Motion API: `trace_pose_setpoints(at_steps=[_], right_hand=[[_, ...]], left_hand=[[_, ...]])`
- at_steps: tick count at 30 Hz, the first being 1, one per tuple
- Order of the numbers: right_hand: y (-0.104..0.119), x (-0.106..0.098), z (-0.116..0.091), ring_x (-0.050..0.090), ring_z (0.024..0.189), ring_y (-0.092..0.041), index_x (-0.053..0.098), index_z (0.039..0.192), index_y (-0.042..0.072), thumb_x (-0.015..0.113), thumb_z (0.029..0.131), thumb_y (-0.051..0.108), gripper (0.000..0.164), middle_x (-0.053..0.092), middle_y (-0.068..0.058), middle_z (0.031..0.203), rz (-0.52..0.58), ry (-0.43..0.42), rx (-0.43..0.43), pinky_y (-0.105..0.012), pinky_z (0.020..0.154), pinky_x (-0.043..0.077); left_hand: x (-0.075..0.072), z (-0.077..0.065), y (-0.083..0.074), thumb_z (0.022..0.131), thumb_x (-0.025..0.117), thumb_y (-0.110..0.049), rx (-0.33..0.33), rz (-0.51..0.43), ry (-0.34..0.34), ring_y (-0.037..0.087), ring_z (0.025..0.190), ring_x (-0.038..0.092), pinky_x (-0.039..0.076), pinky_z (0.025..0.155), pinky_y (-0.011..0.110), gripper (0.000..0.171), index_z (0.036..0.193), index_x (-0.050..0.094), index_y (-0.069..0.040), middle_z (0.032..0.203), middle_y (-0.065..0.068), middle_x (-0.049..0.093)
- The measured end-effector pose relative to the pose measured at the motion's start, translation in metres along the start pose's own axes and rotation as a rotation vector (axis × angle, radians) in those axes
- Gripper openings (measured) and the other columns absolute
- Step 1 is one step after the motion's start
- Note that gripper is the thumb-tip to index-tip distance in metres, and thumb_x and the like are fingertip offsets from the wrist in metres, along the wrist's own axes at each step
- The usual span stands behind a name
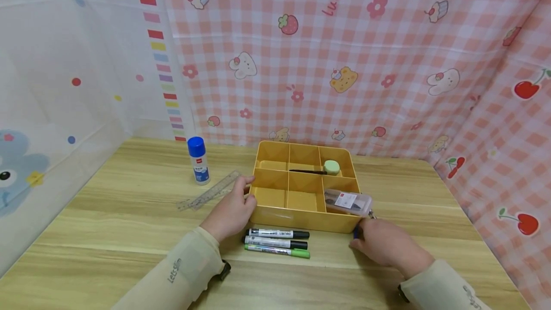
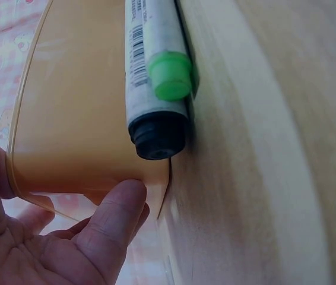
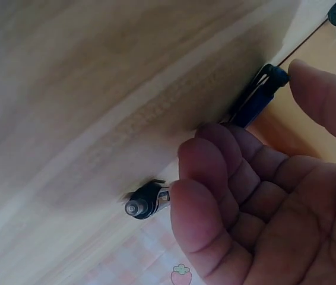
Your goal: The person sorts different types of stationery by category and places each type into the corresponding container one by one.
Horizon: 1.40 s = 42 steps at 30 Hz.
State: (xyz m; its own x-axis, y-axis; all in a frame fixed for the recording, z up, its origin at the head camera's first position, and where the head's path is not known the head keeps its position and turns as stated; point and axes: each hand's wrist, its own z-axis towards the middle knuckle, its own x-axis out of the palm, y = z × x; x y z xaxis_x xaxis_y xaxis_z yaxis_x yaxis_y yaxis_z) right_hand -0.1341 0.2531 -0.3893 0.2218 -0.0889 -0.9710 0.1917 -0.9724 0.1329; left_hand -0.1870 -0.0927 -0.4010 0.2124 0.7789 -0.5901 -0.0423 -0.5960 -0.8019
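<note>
A yellow divided organizer box (image 1: pixel 301 216) sits mid-table. Its left wall is touched by my left hand (image 1: pixel 232 208), the thumb (image 2: pixel 119 208) lying at the near corner. By the right front corner, my right hand (image 1: pixel 389 244) has bent fingers and pinches a blue pen (image 3: pixel 257 101) between thumb and index finger; part of that pen is hidden behind the fingers. A black click pen (image 3: pixel 141 202) lies just past the fingertips. Two black-capped markers (image 1: pixel 275 233) and a green-capped one (image 1: pixel 275 250) lie in front of the box.
A glue bottle with a blue cap (image 1: pixel 196 147) stands at the left, near clear rulers (image 1: pixel 211 191). Inside the box are a black pen (image 1: pixel 308 171), a pale green round item (image 1: pixel 331 167) and a clear case (image 1: pixel 347 201) jutting over the right rim. Printed curtains (image 1: pixel 301 61) surround the table.
</note>
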Motion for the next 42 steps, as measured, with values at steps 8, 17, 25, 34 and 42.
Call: trace_pose_setpoints(at_steps=[8, 17, 25, 34, 42], right_hand=[[-0.0003, 0.0014, -0.0002, 0.074, 0.092, -0.030, 0.067, 0.112, -0.001, 0.077, 0.095, 0.027, 0.034, 0.075, -0.016, 0.100, -0.002, -0.018, -0.021, -0.054, 0.081, 0.061], [0.0011, 0.0007, -0.0001, 0.070, 0.083, -0.026, 0.068, 0.107, -0.005, 0.073, 0.094, 0.018, 0.027, 0.074, -0.018, 0.095, -0.020, -0.015, 0.007, -0.052, 0.077, 0.061], [-0.0014, 0.0026, -0.0009, 0.066, 0.075, -0.025, 0.066, 0.103, -0.005, 0.072, 0.092, 0.015, 0.023, 0.071, -0.017, 0.088, -0.037, -0.034, 0.011, -0.051, 0.070, 0.060], [0.0025, 0.0009, -0.0020, 0.069, 0.080, -0.028, 0.067, 0.102, -0.004, 0.071, 0.091, 0.015, 0.022, 0.072, -0.019, 0.092, -0.041, -0.009, 0.022, -0.053, 0.074, 0.061], [0.0081, -0.0014, -0.0049, 0.065, 0.075, -0.024, 0.066, 0.098, -0.002, 0.071, 0.090, 0.016, 0.020, 0.071, -0.015, 0.089, -0.059, 0.019, 0.022, -0.051, 0.070, 0.059]], left_hand=[[0.0008, 0.0005, -0.0001, 0.109, 0.040, -0.026, -0.003, 0.005, -0.003, 0.038, 0.149, 0.047, 0.034, 0.124, 0.062, 0.051, 0.159, 0.031, -0.020, 0.167, 0.013, 0.043], [0.0010, 0.0005, 0.0007, 0.109, 0.040, -0.026, -0.003, 0.006, -0.004, 0.038, 0.149, 0.048, 0.034, 0.124, 0.063, 0.052, 0.159, 0.031, -0.020, 0.166, 0.013, 0.043], [0.0011, 0.0001, -0.0002, 0.109, 0.040, -0.026, -0.009, -0.002, 0.002, 0.039, 0.149, 0.047, 0.033, 0.124, 0.063, 0.052, 0.160, 0.031, -0.020, 0.167, 0.013, 0.042], [0.0015, 0.0013, -0.0001, 0.110, 0.040, -0.026, -0.016, 0.000, 0.001, 0.038, 0.150, 0.047, 0.033, 0.125, 0.062, 0.052, 0.160, 0.031, -0.021, 0.167, 0.013, 0.042], [0.0005, 0.0005, -0.0003, 0.110, 0.040, -0.026, -0.011, -0.002, 0.003, 0.038, 0.149, 0.048, 0.034, 0.125, 0.062, 0.051, 0.160, 0.031, -0.020, 0.167, 0.013, 0.042]])
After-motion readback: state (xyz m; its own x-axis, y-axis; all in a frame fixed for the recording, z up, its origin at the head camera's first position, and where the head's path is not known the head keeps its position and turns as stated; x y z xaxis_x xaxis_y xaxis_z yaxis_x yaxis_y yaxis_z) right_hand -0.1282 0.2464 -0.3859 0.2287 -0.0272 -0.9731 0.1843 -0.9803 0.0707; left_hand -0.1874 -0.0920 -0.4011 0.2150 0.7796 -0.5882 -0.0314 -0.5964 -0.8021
